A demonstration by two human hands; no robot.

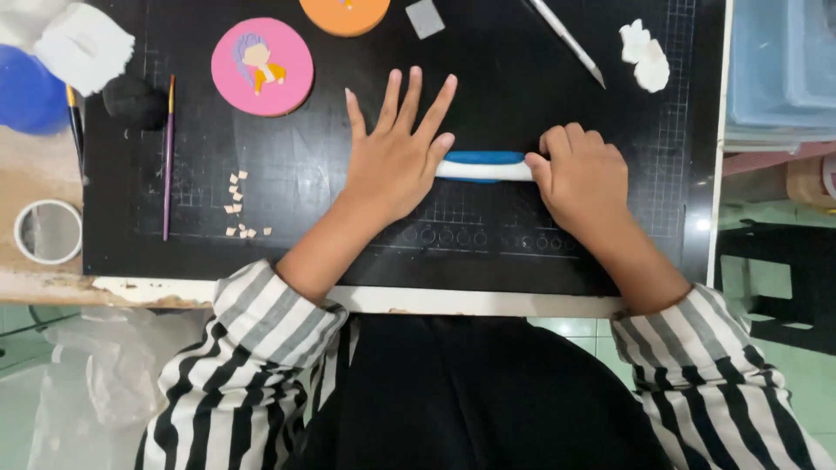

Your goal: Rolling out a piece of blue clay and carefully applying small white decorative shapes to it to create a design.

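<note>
The left hand [396, 152] is lying flat on the black cutting mat [488, 252], palm down, with its fingers spread wide and pointing away from the person; its thumb-side edge is touching the left end of a roller [484, 166], a short white cylinder with blue material showing along its upper side. The right hand [579, 174] is resting on the right end of the same roller with its fingers curled into a loose fist; whether they are closing around the end or only pressing on it cannot be told. The roller is lying horizontally on the mat between the two hands, near the middle of the working surface. Both forearms are wearing black and white striped sleeves [261, 322]. At the upper left of the mat, a pink disc [261, 66] bearing a small figure with purple hair is lying flat, and an orange disc [345, 15] is partly showing at the top edge beside a small grey square [424, 18]. A purple-handled brush [168, 157] is lying lengthwise at the left, with a black lump [133, 102] just beside its upper end and pale small chips [237, 204] scattered to its right. A slim craft knife [570, 41] is lying diagonally at the upper right, near white clay pieces [645, 56]. A tape roll [48, 231] is sitting off the mat at the left.
</note>
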